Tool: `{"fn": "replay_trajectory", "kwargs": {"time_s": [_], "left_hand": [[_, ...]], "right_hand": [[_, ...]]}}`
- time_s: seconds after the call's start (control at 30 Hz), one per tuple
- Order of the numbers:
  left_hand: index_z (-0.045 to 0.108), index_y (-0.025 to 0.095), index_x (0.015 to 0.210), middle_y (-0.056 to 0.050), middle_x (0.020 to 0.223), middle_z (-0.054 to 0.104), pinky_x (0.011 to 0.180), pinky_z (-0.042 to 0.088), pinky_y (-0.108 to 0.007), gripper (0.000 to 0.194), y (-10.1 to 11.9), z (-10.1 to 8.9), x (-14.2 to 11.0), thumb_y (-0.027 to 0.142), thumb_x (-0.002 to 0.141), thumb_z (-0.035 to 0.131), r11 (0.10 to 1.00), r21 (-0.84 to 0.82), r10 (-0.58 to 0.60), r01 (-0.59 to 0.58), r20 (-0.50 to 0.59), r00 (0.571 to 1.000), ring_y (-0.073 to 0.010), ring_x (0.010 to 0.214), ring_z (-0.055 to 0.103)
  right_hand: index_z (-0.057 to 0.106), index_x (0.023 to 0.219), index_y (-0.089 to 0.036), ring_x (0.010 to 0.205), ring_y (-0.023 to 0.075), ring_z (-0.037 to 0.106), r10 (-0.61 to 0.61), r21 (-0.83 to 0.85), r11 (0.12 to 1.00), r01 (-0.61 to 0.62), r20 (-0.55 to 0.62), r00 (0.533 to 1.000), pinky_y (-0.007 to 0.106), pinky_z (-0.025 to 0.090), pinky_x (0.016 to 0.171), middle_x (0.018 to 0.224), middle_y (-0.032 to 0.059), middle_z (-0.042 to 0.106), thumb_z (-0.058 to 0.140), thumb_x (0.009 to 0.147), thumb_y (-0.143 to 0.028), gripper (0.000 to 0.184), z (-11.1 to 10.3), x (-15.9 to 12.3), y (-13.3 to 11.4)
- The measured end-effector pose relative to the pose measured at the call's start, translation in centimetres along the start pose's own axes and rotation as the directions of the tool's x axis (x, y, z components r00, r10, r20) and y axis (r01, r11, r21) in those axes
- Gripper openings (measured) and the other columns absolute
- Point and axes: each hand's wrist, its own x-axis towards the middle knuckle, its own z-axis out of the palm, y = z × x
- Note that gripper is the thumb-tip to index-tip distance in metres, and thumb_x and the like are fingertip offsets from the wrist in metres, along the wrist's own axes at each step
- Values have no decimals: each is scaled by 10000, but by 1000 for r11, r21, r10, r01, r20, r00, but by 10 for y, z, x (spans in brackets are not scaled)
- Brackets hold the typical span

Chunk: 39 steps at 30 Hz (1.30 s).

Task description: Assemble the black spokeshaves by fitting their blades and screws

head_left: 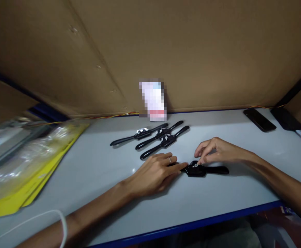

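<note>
A black spokeshave lies on the grey table near its front edge, its right handle pointing right. My left hand, a ring on one finger, is closed over the left handle, which is mostly hidden beneath it. Thumb and forefinger of my right hand pinch at a small silver screw on the spokeshave's body. Behind my left hand, three more black spokeshaves lie side by side at a slant: a front one, a middle one and a rear one with a shiny metal part.
Clear plastic packs with yellow card lie at the left. A dark phone and a black flat object lie at the back right. A blurred upright card leans on the cardboard wall. A white cable crosses my left forearm.
</note>
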Motion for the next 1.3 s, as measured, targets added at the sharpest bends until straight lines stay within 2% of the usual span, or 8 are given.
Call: {"fn": "replay_trajectory", "kwargs": {"time_s": [0.13, 0.3, 0.37, 0.47, 0.57, 0.63, 0.9, 1.3], "left_hand": [[678, 171, 1232, -32, 795, 625, 609, 470, -302, 317, 2, -2, 1, 220, 1047, 424, 999, 29, 17, -18, 20, 1000, -159, 669, 560], [671, 158, 1264, -39, 800, 636, 656, 512, -312, 365, -6, -1, -1, 222, 1058, 376, 995, 99, 11, -12, 10, 1000, -173, 710, 597], [668, 150, 1273, -41, 809, 645, 659, 520, -306, 370, -9, 0, -2, 222, 1059, 375, 993, 117, -10, 11, -9, 1000, -170, 716, 604], [680, 151, 1249, -43, 823, 657, 668, 528, -301, 344, -11, 0, -2, 240, 1060, 407, 989, 140, -50, 53, -26, 998, -173, 742, 614], [682, 153, 1242, -54, 861, 663, 689, 543, -315, 332, -11, 0, -2, 279, 1066, 431, 988, 114, -95, 103, -67, 993, -189, 793, 620], [682, 151, 1238, -64, 896, 665, 698, 553, -328, 338, -12, 0, -2, 299, 1070, 430, 988, 83, -124, 133, -107, 987, -192, 809, 622], [701, 132, 1194, -77, 916, 663, 747, 575, -368, 324, -21, 3, -6, 282, 1070, 442, 981, 38, -181, 191, -191, 965, -193, 839, 628], [690, 158, 1232, -63, 907, 658, 714, 548, -334, 310, -18, 5, -7, 267, 1063, 454, 986, 11, -161, 165, -161, 974, -185, 813, 611]], "right_hand": [[831, 839, -230, 988, 190, 680, -13, -29, 999, 13, 7, 1000, 360, 503, 916, 1083, 70, 733, 698, 862, -243, 135, -3, 0, -3], [819, 983, -218, 1018, 194, 688, -50, -52, 997, 51, 31, 998, 366, 496, 940, 1099, 75, 765, 664, 911, -307, 193, -11, -3, -3], [811, 988, -193, 990, 194, 690, -36, -77, 997, 33, -37, 999, 352, 499, 905, 1068, 83, 774, 655, 916, -325, 216, -14, -3, 0], [799, 985, -166, 889, 185, 675, 0, -192, 980, -41, -210, 978, 328, 486, 814, 1003, 90, 778, 630, 922, -322, 238, -16, -2, 7], [788, 966, -166, 835, 181, 650, -40, -388, 917, -95, -326, 945, 330, 466, 794, 953, 84, 768, 612, 925, -295, 223, -15, 0, 14], [779, 974, -175, 846, 184, 644, -91, -508, 854, -110, -355, 930, 338, 463, 812, 971, 82, 756, 603, 931, -279, 209, -12, 0, 16], [748, 1023, -147, 987, 242, 624, -232, -710, 701, -60, -307, 923, 394, 473, 870, 1011, 123, 722, 506, 985, -190, 249, 11, -3, 8], [742, 966, -147, 906, 209, 593, -322, -749, 660, 55, -217, 922, 356, 467, 821, 925, 97, 696, 483, 997, -156, 261, 32, -3, 9]]}}
